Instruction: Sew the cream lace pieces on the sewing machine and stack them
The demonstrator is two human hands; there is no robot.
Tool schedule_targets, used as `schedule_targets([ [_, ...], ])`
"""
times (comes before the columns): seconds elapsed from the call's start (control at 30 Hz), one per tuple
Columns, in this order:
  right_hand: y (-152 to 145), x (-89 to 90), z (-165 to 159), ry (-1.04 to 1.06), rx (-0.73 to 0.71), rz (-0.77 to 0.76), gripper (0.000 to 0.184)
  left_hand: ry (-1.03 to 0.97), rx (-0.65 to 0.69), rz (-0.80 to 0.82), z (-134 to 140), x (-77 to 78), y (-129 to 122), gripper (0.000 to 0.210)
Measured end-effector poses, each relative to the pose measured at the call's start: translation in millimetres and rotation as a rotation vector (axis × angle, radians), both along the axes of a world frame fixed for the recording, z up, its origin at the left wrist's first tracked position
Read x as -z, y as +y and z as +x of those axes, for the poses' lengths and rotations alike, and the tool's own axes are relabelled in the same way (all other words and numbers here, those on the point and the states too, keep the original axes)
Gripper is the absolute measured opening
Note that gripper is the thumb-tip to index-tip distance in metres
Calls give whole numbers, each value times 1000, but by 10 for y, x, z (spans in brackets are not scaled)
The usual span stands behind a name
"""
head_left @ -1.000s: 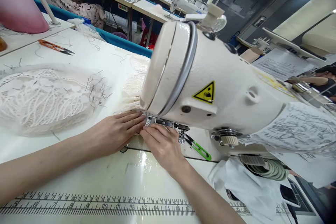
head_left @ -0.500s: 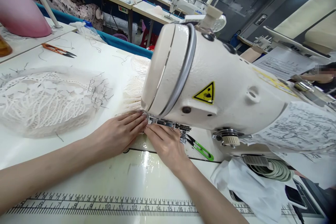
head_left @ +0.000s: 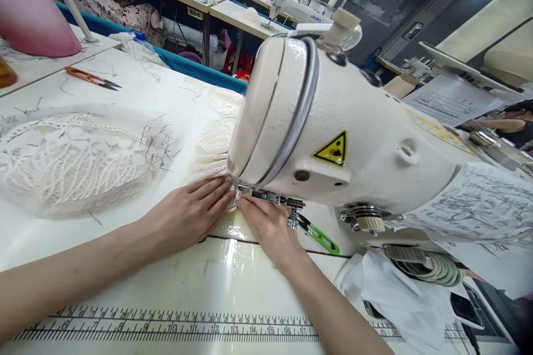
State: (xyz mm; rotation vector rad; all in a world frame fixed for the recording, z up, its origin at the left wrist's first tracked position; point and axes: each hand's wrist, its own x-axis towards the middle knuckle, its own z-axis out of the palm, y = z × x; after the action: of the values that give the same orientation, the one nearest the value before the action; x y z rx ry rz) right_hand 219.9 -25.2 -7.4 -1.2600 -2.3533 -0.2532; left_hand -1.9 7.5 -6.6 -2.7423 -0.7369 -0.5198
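Note:
Cream lace fabric [head_left: 214, 136] lies on the bed of a white sewing machine [head_left: 275, 116], partly hidden behind its head. My left hand [head_left: 197, 205] rests flat on the near end of this lace, its fingers stretched out side by side towards the presser foot. From the other side my right hand [head_left: 268, 227] reaches under the machine head. Its fingers are drawn together at the edge of the lace by the presser foot; the thumb is hidden. A small strip of lace shows between both sets of fingertips. The needle point cannot be made out.
Green thread snips [head_left: 318, 234] lie right of my right hand. Orange snips [head_left: 91, 77] and another lace piece [head_left: 79, 161] with loose dark threads lie left. A ruler strip [head_left: 187, 328] runs along the front; white cloth [head_left: 383, 294] and a phone [head_left: 466, 309] are at right.
My right fingertips have shifted slightly right, away from my left ones, uncovering a little lace between them. My left hand stays nearly in place. The view has moved slightly.

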Motion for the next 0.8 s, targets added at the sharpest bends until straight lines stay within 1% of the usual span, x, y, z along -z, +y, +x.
schedule_targets([
  [0.13,32,-99,8,4,-17,-14,27,-2,-6,-10,13,0,-7,40],
  [0.23,32,-150,12,-27,14,-6,26,2,-18,-33,15,2,-6,42],
  [0.3,35,-141,19,-27,34,-7,25,18,-13,-43,7,-4,3,41],
  [0.5,82,-25,59,36,35,-35,24,12,-18,-130,-4,-7,24,41],
  [0.67,100,-12,68,60,34,-55,24,13,-50,-78,19,9,18,42],
  [0.8,77,-39,56,32,70,-49,23,30,-53,-51,12,45,9,41],
])
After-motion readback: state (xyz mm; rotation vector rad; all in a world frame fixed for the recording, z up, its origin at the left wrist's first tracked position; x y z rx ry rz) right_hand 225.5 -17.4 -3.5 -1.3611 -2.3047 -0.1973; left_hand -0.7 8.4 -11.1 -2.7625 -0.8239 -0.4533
